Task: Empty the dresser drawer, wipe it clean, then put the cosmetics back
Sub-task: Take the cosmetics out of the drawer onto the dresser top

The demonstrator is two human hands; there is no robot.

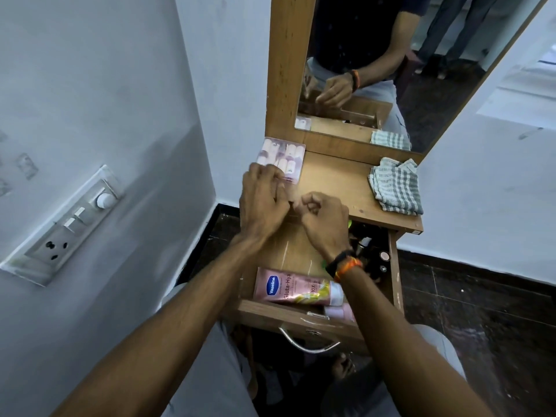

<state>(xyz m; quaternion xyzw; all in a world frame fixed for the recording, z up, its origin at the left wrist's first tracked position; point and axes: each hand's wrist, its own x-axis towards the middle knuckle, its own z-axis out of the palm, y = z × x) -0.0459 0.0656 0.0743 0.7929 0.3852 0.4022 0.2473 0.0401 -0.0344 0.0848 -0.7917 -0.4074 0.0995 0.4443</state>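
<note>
Head view: the dresser top (334, 182) is seen at twelve o'clock, with the open drawer (288, 257) below it. The left hand (263, 203) is laid with straight fingers on a pink packet (284, 156) at eleven o'clock. The right hand (326, 221) is clenched; whether anything is pinched cannot be told. A pink tube (288, 285) is lying in the drawer, and a checked cloth (395, 186) is placed at two o'clock.
</note>
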